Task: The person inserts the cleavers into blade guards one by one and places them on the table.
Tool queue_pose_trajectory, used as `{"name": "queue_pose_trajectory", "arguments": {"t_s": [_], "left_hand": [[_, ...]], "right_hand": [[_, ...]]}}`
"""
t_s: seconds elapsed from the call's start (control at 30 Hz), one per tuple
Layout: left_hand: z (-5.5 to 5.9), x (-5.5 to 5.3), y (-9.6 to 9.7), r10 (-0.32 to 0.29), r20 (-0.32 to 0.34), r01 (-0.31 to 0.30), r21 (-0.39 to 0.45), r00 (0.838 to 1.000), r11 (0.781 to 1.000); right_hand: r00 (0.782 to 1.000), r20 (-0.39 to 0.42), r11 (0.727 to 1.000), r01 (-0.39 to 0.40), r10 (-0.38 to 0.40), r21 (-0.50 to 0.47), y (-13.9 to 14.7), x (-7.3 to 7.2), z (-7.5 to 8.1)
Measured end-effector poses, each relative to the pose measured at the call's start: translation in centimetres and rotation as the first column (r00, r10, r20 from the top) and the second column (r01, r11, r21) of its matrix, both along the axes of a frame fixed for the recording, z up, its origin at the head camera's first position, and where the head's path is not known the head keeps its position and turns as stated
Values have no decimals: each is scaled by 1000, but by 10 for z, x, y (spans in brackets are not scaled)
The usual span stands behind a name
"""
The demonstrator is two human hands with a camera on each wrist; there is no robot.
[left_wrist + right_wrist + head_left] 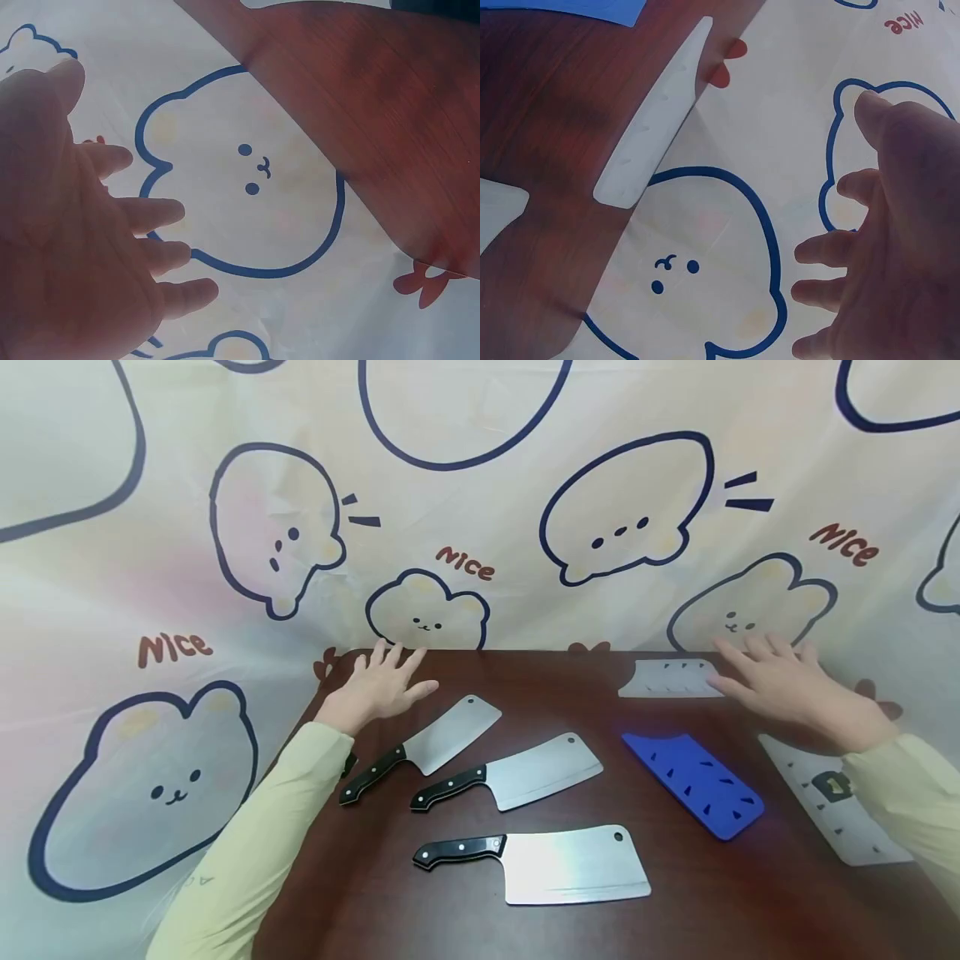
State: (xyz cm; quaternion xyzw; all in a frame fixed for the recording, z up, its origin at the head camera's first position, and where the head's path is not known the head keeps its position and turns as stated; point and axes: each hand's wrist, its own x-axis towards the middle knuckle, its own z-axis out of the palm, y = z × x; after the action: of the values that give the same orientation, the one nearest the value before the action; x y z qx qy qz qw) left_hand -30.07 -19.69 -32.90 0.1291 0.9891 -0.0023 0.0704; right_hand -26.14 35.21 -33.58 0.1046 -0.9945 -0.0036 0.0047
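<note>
My left hand [381, 685] is held at the table's far left corner with fingers spread and nothing in it; the left wrist view shows its open palm [82, 217]. Nearest to it lies a cleaver [453, 735] with a black riveted handle. Over the far right side, my right hand [780, 683] is spread too and holds nothing. In the head view its thumb overlaps the end of a white slotted plastic piece, shaped like a blade cover [667, 679]. In the right wrist view, the fingers stand apart from that white cover [656, 120].
Two more cleavers lie in the middle [543, 772] and front [573, 864] of the dark brown table [375, 893]. A blue slotted cover [693, 785] lies right of them. Another white cover [817, 806] is partly hidden by my right sleeve. A printed cloth [510, 510] hangs behind.
</note>
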Motion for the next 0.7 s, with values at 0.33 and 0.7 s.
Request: {"name": "queue_pose_trajectory", "arguments": {"t_s": [0.33, 0.7], "left_hand": [[-3, 8, 7, -34, -7, 34, 8, 999, 999], [-8, 26, 20, -85, -12, 86, 20, 996, 996]], "right_hand": [[1000, -15, 1000, -11, 10, -12, -6, 5, 0], [999, -28, 1000, -28, 28, -7, -16, 17, -4]]}}
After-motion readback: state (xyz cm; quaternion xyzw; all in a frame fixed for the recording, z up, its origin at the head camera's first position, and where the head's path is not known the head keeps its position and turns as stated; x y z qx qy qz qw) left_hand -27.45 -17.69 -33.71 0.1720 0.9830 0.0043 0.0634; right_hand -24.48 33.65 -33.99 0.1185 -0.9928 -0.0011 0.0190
